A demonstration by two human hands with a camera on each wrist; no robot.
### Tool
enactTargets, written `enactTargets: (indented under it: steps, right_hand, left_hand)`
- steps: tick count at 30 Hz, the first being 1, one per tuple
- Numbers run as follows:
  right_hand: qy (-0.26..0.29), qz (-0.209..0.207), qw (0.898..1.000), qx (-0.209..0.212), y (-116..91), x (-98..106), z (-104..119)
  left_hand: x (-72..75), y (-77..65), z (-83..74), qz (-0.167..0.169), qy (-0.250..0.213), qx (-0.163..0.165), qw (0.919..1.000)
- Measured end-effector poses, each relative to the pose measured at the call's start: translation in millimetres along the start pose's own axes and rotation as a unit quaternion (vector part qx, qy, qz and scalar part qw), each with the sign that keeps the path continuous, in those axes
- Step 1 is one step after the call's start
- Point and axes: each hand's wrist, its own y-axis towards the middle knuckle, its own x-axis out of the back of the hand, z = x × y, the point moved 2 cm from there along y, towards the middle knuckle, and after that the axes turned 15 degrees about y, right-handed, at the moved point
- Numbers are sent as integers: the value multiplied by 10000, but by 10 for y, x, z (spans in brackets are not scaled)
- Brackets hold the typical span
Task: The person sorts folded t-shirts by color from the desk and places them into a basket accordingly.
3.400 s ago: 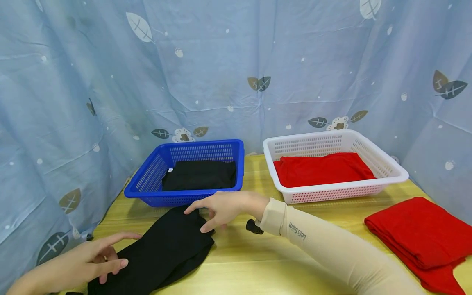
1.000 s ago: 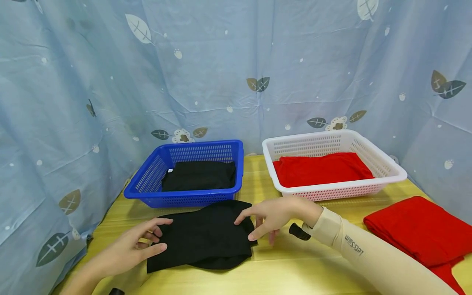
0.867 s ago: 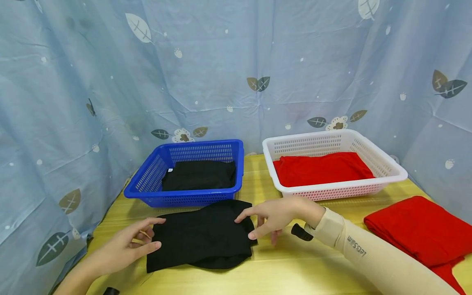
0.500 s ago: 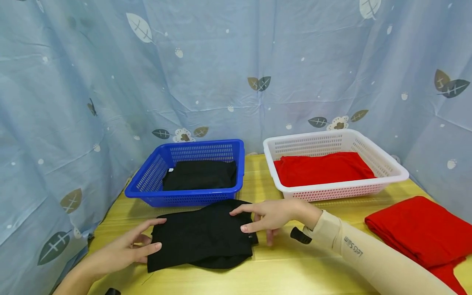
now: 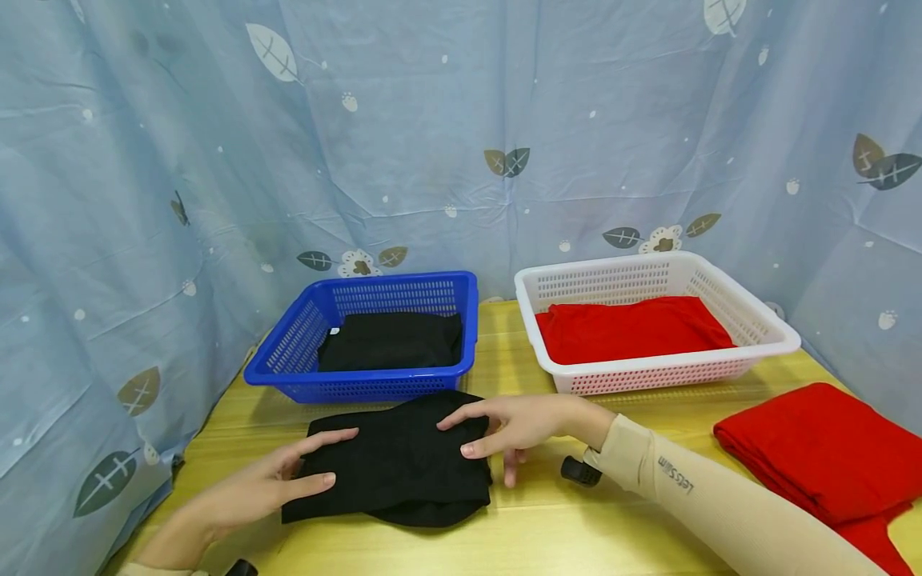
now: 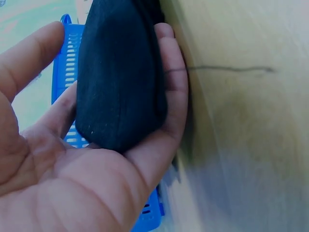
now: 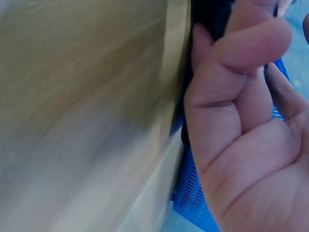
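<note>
A folded black garment [image 5: 403, 460] lies on the table in front of the blue basket. At its left end, my left hand [image 5: 248, 488] has thumb and index finger over the cloth. The left wrist view shows other fingers tucked beneath the black garment [image 6: 120, 77], its folded end against the palm. My right hand [image 5: 515, 428] holds the opposite end, index finger and thumb on top. In the right wrist view the right hand [image 7: 241, 121] has its lower fingers bent at the garment's edge, and most of the cloth is hidden behind them.
Behind the garment stands the blue basket [image 5: 363, 374], with folded black cloth [image 5: 392, 340] inside. A white basket [image 5: 663, 370] at the right holds folded red cloth [image 5: 634, 330]. Another red folded stack [image 5: 828, 456] lies on the table's right side. A patterned curtain [image 5: 432, 120] hangs around.
The black garment came from the lower left to before the blue basket, turning more level. In the last half second, my hands have closed inward over its two ends.
</note>
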Motion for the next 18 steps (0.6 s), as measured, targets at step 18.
enactTargets:
  steps: [18]
  right_hand:
    - [166,-63,9996,203,97,-8,-9]
  left_hand:
    - [-75,73,46,471,-1243,-605,9893]
